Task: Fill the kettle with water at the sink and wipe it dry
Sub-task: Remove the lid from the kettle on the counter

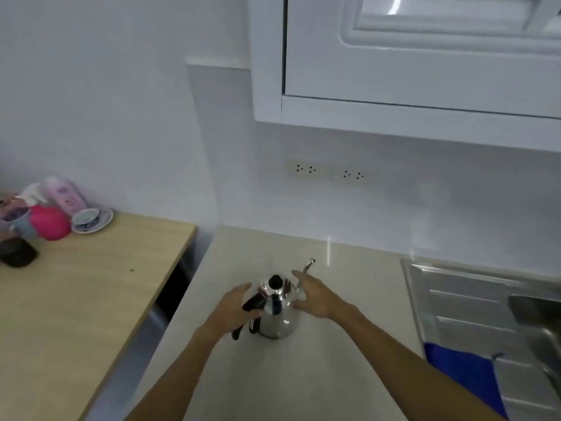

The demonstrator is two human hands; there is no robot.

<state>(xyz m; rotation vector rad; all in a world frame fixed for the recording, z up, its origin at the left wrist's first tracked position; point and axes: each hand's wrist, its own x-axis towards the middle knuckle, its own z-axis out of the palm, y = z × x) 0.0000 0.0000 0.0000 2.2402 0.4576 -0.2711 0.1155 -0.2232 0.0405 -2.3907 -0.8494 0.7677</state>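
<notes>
- The left hand [235, 308] is spread wide at the kettle's black handle [253, 302]; whether it touches is unclear.
- The right hand [315, 296] is also spread wide, fingers extended, just beside the thin curved spout [305, 270].
- The steel kettle [277, 314] stands upright on the pale tabletop [349, 281] between both hands, its lid on, with a black knob [275, 281].
- The sink's ribbed drainboard [467, 302] lies to the right, with a blue cloth [464, 372] on its near part.
- On the wooden table [91, 287] to the left stand a pink bottle [48, 221] and a cup on a saucer [91, 219].
</notes>
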